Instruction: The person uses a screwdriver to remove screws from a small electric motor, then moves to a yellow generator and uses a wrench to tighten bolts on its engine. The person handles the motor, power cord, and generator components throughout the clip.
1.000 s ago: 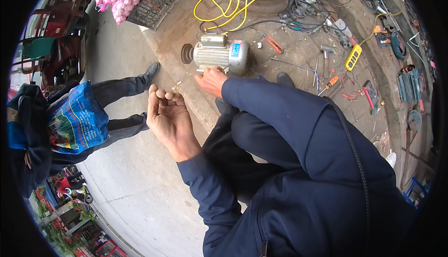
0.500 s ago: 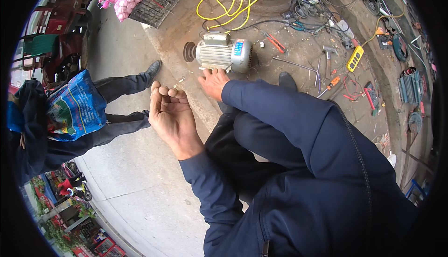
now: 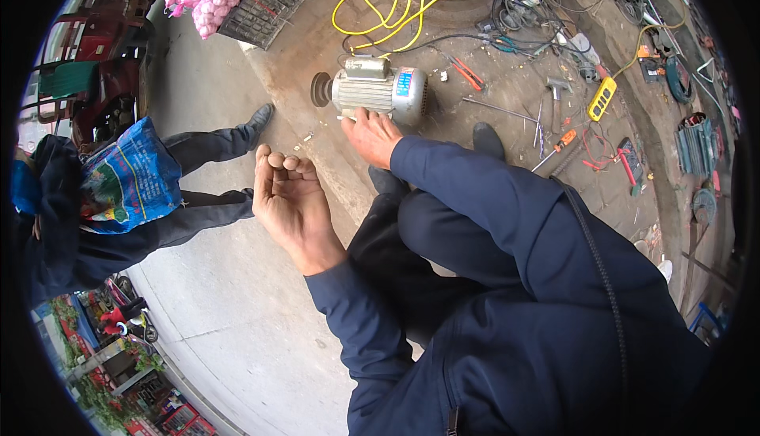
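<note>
A grey electric motor (image 3: 368, 95) with a dark pulley (image 3: 321, 89) at its left end lies on the dirty ground ahead of me. My right hand (image 3: 374, 137) is at the motor's near lower edge, back up, with its fingers bent together. What those fingers pinch, if anything, is hidden, and whether they touch the motor I cannot tell. To the left, my left hand (image 3: 291, 210) is raised palm up above the pavement. Its fingers are curled in toward the thumb, and anything between the tips is too small to make out.
Right of the motor lie red-handled pliers (image 3: 467, 74), a hammer (image 3: 557, 97), an orange screwdriver (image 3: 565, 140), a multimeter (image 3: 630, 159) and a yellow power strip (image 3: 602, 99). A yellow cable (image 3: 404, 20) loops behind it. A person with a blue bag (image 3: 131, 182) stands left.
My right hand has shifted slightly to the right along the motor's near edge, its fingers drawn closer together. My left hand stays almost where it was.
</note>
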`<state>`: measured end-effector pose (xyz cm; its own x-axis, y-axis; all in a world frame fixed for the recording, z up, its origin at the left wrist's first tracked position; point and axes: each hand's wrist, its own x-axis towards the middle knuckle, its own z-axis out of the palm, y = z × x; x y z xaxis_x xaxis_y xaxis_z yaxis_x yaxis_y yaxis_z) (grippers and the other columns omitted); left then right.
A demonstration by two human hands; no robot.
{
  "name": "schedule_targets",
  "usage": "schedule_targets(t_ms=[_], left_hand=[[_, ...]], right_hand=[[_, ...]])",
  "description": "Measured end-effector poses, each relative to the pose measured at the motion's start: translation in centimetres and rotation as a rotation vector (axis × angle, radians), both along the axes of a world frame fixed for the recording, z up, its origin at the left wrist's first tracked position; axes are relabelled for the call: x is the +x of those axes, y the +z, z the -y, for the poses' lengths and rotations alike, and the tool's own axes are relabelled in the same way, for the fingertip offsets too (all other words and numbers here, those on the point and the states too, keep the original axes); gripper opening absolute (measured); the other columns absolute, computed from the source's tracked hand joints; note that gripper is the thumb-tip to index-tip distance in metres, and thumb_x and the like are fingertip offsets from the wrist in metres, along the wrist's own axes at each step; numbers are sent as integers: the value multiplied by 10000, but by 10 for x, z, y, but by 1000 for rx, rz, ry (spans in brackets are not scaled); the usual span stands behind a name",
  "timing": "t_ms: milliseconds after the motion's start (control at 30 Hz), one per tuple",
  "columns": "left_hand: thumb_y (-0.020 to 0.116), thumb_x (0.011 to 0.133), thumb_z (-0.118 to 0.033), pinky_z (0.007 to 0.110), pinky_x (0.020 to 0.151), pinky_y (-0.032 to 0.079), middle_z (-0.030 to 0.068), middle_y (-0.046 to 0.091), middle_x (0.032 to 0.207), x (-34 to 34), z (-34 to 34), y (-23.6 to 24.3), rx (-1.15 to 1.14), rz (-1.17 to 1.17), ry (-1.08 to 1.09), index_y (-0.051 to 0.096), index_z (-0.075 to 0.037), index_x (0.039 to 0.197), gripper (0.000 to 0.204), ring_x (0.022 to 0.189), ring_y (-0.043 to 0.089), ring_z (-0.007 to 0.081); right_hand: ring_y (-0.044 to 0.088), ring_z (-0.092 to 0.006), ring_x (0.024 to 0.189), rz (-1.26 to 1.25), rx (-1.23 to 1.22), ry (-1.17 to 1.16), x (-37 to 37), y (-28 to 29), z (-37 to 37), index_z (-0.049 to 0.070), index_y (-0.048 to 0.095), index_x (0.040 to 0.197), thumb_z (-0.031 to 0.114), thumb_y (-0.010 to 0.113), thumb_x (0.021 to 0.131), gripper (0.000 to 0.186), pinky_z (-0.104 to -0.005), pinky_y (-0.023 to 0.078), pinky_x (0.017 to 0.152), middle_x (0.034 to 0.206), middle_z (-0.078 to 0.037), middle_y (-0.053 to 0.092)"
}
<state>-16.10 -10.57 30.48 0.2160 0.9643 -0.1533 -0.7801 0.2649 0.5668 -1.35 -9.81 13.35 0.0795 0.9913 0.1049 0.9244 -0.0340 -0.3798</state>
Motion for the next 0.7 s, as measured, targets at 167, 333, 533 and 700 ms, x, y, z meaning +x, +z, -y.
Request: schedule_targets(t_ms=[167, 333, 533, 700], left_hand=[[580, 1032, -90, 308, 776, 551, 60, 692, 909, -4, 1, -10, -33, -27, 1, 634, -13, 1176, 173, 800, 647, 182], [566, 1043, -109, 288, 761, 548, 61, 697, 889, 6, 4, -5, -40, -97, 119, 647, -10, 1162, 175, 782, 659, 173], [606, 1022, -104, 300, 792, 535, 76, 712, 961, 63, 42, 46, 397, -680, -106, 646, -3, 1190, 200, 830, 670, 167], [706, 841, -98, 404, 759, 511, 129, 633, 941, 121, 94, 148, 1498, -969, -626, 641, -12, 1077, 260, 892, 646, 321]], right_hand=[[673, -413, 931, -68, 35, -133, -8, 0, 3, 20, 516, 1145, 73, 600, 888, 276, -485, 561, 814, 1108, -250, 545], [653, -446, 975, -180, 41, -146, 27, 11, 17, 16, 501, 1174, 34, 673, 809, 404, -511, 550, 852, 1114, -254, 545], [599, -459, 1104, -425, 330, -586, 216, -37, 75, 4, 526, 1159, 20, 658, 818, 367, -496, 494, 959, 1163, -261, 617], [685, -387, 973, -1403, 41, -1252, 358, -119, 172, 31, 599, 1145, 95, 592, 886, 267, -508, 576, 901, 1127, -210, 648]])
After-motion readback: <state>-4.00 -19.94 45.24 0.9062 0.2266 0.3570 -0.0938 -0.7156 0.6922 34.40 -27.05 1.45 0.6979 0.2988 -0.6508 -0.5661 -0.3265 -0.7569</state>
